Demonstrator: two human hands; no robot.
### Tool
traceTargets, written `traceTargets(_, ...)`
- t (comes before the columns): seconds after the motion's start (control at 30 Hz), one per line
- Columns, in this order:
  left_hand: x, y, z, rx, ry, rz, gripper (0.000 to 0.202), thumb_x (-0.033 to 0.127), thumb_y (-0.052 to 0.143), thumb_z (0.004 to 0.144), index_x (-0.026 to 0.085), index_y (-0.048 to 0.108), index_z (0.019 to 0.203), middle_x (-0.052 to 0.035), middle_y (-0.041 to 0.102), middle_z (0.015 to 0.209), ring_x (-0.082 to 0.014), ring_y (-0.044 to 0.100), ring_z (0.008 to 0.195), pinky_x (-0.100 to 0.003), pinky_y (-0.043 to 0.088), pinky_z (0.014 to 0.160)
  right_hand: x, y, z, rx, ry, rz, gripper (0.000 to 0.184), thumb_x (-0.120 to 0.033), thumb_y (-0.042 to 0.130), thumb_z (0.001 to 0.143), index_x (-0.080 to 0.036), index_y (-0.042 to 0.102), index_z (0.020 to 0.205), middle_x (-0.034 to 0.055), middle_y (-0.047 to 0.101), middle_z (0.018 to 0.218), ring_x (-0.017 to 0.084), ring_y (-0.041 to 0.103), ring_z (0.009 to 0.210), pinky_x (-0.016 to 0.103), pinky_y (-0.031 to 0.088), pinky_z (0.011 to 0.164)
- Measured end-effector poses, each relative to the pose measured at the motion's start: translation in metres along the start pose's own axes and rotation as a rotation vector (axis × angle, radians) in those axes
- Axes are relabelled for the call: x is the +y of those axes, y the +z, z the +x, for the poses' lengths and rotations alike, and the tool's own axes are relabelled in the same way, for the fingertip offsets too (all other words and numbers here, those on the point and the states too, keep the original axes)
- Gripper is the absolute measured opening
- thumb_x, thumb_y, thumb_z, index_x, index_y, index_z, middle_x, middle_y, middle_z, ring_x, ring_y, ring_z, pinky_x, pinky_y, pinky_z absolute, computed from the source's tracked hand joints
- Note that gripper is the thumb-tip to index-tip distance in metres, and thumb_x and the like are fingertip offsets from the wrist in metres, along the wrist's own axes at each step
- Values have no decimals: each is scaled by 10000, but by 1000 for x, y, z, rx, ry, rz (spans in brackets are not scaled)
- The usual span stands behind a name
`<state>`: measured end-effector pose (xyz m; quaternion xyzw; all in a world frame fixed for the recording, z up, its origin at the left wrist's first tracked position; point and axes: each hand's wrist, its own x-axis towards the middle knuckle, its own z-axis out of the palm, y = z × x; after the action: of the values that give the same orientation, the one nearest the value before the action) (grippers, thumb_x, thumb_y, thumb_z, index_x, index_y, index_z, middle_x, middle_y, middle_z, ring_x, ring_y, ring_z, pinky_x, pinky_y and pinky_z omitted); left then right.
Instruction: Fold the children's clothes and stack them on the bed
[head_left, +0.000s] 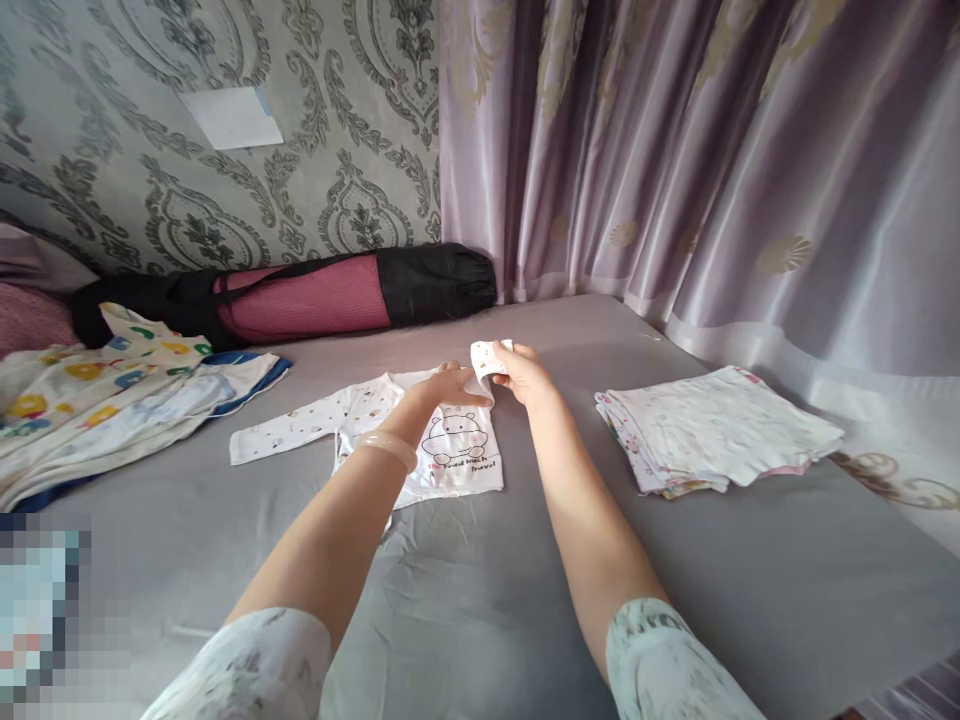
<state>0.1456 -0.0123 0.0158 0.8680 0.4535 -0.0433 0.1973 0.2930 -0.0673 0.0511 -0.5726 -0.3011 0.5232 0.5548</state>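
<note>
A small white baby shirt [456,455] lies spread on the grey bed sheet, with a cartoon animal and lettering printed on its front. Its patterned left-hand sleeve [289,428] stretches flat across the sheet. My left hand [454,388] rests on the upper part of the shirt with fingers extended, a pale bangle on that wrist. My right hand [519,370] pinches the end of the other sleeve [487,357], which is raised and folded over toward the shirt's body.
To the right lies a stack of folded cloths [724,425]. Rumpled patterned clothes [105,400] are heaped at the left. Behind, a long pink and black bag [307,295] lies along the wall, and purple curtains [645,150] hang at the bed's edge.
</note>
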Motion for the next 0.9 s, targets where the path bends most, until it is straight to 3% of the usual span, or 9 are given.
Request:
traceTargets(0.2, -14, 5, -26, 254, 33, -304, 682, 521, 673, 746, 212, 533, 1338, -114, 606, 1148, -288, 559, 1114, -382, 456, 947, 5, 11, 0, -13, 27, 45, 121, -232, 639, 908, -144, 634, 826, -10, 663, 636, 81, 600, 502, 135, 446, 366)
traceTargets(0.37, -35, 10, -68, 528, -202, -816, 478, 381, 581, 851, 151, 561, 1270, -95, 671, 1021, -192, 645, 896, -306, 520, 786, 18, 27, -2, -53, 27, 30, 89, -213, 621, 919, -137, 640, 876, 6, 687, 702, 89, 627, 542, 148, 492, 396)
traceTargets(0.5, -46, 22, -87, 651, -314, -1181, 382, 297, 565, 877, 119, 565, 1215, -114, 689, 1019, -151, 669, 849, -278, 535, 781, 31, 42, -7, -133, 14, -31, 119, -248, 598, 938, -141, 646, 919, 29, 714, 784, 110, 662, 606, 192, 559, 496)
traceTargets(0.57, -49, 28, -89, 682, -330, -1295, 359, 291, 559, 893, 111, 561, 1203, -126, 693, 1022, -143, 674, 833, -277, 541, 785, 36, 48, -12, -235, 6, -78, 188, -320, 576, 955, -152, 660, 962, 54, 734, 876, 132, 691, 703, 225, 590, 597)
traceTargets(0.7, -51, 33, -87, 684, -316, -1371, 364, 359, 516, 935, 131, 566, 1213, -129, 702, 1024, -162, 686, 851, -285, 548, 777, 38, 53, -19, -438, 55, -159, 431, -498, 459, 986, -168, 624, 1209, 141, 654, 1266, 191, 698, 961, 306, 591, 775)
traceTargets(0.8, -53, 34, -87, 698, -315, -1337, 394, 379, 529, 927, 156, 571, 1248, -104, 701, 991, -168, 680, 858, -276, 546, 754, 33, 47, -18, -419, 67, -163, 540, -529, 353, 1009, -130, 570, 1300, 186, 567, 1380, 206, 685, 1020, 315, 571, 813)
traceTargets(0.9, -54, 35, -87, 720, -320, -1269, 416, 350, 598, 876, 194, 588, 1262, -36, 677, 861, -134, 647, 746, -255, 535, 721, 23, 32, -9, -327, 25, -93, 548, -497, 272, 1032, -116, 580, 1280, 188, 600, 1340, 199, 687, 1010, 305, 555, 821)
